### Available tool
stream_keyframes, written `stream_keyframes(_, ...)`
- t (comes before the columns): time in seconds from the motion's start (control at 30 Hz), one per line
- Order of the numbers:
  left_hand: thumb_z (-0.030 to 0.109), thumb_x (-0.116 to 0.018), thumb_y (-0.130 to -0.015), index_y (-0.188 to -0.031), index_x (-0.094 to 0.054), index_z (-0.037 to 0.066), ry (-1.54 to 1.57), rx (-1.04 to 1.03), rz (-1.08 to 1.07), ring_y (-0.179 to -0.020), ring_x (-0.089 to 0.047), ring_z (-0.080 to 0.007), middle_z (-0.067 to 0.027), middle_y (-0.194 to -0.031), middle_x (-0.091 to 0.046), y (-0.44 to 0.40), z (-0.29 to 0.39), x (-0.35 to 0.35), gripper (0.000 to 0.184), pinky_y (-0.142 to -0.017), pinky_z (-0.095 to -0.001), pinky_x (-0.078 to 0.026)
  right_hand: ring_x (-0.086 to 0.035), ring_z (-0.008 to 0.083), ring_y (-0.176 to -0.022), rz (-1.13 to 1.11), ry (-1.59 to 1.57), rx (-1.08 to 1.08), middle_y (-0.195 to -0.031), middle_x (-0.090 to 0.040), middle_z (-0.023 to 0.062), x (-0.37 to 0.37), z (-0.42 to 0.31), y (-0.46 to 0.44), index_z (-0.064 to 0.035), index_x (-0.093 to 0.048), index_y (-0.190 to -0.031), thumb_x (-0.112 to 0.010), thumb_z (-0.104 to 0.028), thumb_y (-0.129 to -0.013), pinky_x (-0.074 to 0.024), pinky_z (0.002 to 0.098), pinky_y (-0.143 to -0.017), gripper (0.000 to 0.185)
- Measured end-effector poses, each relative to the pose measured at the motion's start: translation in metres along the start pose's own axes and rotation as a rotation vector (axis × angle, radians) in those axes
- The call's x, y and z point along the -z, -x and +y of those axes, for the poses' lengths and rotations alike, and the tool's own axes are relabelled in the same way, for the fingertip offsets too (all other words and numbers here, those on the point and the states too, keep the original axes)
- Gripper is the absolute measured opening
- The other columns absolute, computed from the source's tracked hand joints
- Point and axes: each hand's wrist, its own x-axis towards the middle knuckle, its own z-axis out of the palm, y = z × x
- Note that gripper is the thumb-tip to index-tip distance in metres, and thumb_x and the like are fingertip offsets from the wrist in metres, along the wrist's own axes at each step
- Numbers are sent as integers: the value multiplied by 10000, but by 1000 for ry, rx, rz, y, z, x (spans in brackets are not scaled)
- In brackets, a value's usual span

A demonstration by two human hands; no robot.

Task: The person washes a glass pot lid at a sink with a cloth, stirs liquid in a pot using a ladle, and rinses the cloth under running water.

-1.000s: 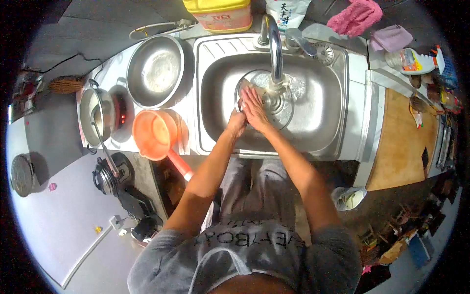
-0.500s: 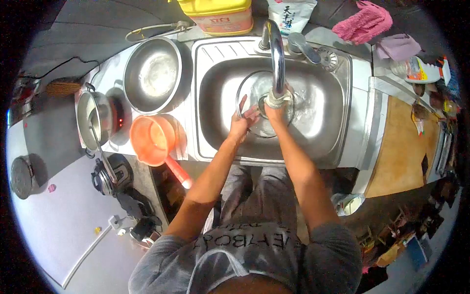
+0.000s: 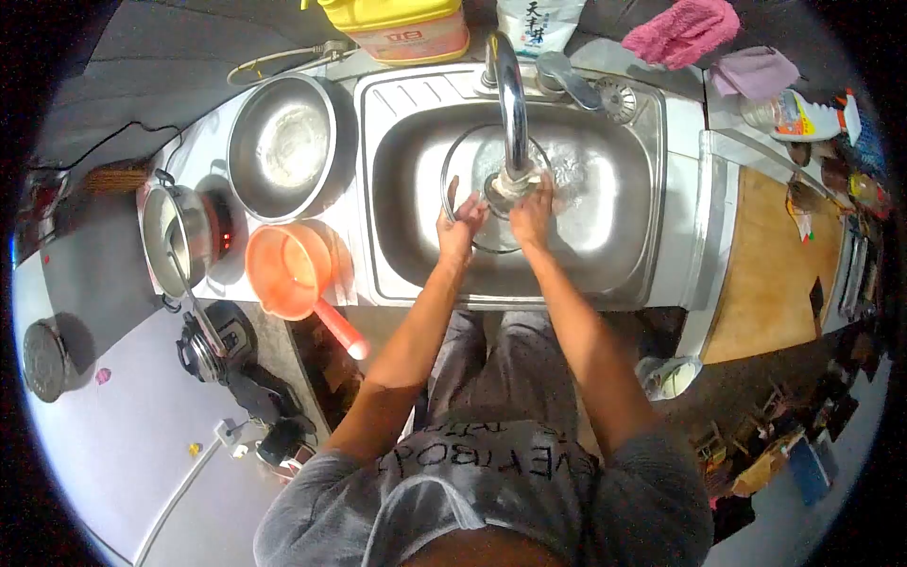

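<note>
Inside the metal sink (image 3: 406, 250), a round, clear glass lid (image 3: 479, 156) with a thin rim lies beneath the tap (image 3: 513, 104). My left hand (image 3: 460, 230) is closed on the lid's left edge, thumb over the glass and fingers outside the rim. At the right edge my right hand (image 3: 531, 219) grips it too, with its fingertips partly hidden near the spout. A dark round knob shows at the lid's middle. Something pale, which I cannot make out, is at the spout's end beside the right fingers. Rippling water lies right of the lid.
Left of the sink are a wide metal pan (image 3: 283, 146), an orange dipper (image 3: 288, 269) and a pot (image 3: 179, 236) with a utensil in it. Behind stand a yellow-lidded tub (image 3: 406, 33) and a white bag (image 3: 539, 24). A wooden board (image 3: 765, 283) lies at right.
The view has shifted slightly, moving the sink left and up in the picture. My right hand has moved down a little on the lid, away from the spout. The left still holds its edge.
</note>
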Motion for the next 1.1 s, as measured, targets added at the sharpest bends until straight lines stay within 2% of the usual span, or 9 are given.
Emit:
stream_keyframes(0.17,-141,-454,-807,-1374,-312,159,-23,3,-29,-959,-558,-159,-133,-1217,-501,7,-2,-11,657,-804,-281,-490,-279,418,-1248,156,-19,-318,-1321,-322,261,-11,4,12,96,-362,-1238,-484,-47,-764,-231,438,-1052,510)
stream_keyframes(0.3,-197,-393,-760,-1379,-298,162,-6,22,-27,-978,-549,-170,-131,-1211,-503,3,-2,-4,721,-806,-293,-501,-349,384,-1204,305,-64,77,-1316,-342,229,5,-26,-36,12,-388,-1258,-491,-11,-768,-282,429,-1024,501)
stream_keyframes(0.5,-191,-419,-715,-1363,-309,123,-180,68,-75,-906,-584,-199,-123,-1070,-558,-17,20,10,728,-738,-297,-516,-448,284,-1168,-451,-777,15,-1217,-491,166,5,-85,-35,-26,-432,-1245,-573,-33,-774,-373,394,-959,491)
stream_keyframes(0.57,-190,-425,-712,-1324,-339,89,-208,104,-71,-886,-590,-205,-128,-1019,-565,-30,21,23,678,-724,-301,-515,-395,332,-1221,-349,-286,807,-1298,-419,178,7,-71,-23,-30,-468,-1237,-395,4,-842,-325,389,-1017,404)
stream_keyframes(0.7,-183,-390,-759,-1361,-311,146,-141,212,-149,-905,-595,-221,-126,-1089,-562,-33,15,33,690,-750,-331,-527,-417,322,-1200,-600,-367,389,-1278,-441,175,45,-81,-45,-30,-486,-1218,-396,-27,-870,-344,375,-1013,359)
stream_keyframes(0.87,-168,-365,-803,-1334,-372,137,-302,275,-112,-789,-578,-173,-96,-1020,-580,-39,18,28,613,-777,-322,-531,-422,312,-1208,-599,-281,473,-1257,-458,176,3,-49,-25,-32,-469,-1240,-397,-16,-874,-353,388,-1011,373)
stream_keyframes(0.93,-173,-380,-772,-1347,-343,123,-314,303,-208,-889,-580,-206,-118,-1081,-554,-62,12,45,648,-791,-336,-536,-442,318,-1180,-399,-136,909,-1229,-483,174,28,-61,-9,-42,-489,-1216,-411,-77,-905,-372,390,-982,323)
stream_keyframes(1.0,-199,-399,-712,-1366,-283,85,-345,371,-370,-1006,-573,-266,-165,-1172,-502,-64,20,38,723,-830,-370,-533,-442,313,-1161,-675,-288,476,-1235,-487,154,63,-79,-30,-76,-493,-1210,-452,-63,-859,-346,406,-998,354)
stream_keyframes(1.1,-216,-403,-691,-1382,-232,93,-188,574,-492,-1031,-560,-289,-190,-1206,-473,-71,29,26,776,-872,-392,-515,-394,280,-1188,-540,20,627,-1331,-394,96,39,-33,-57,-132,-454,-1249,-533,-102,-799,-283,381,-1050,459)
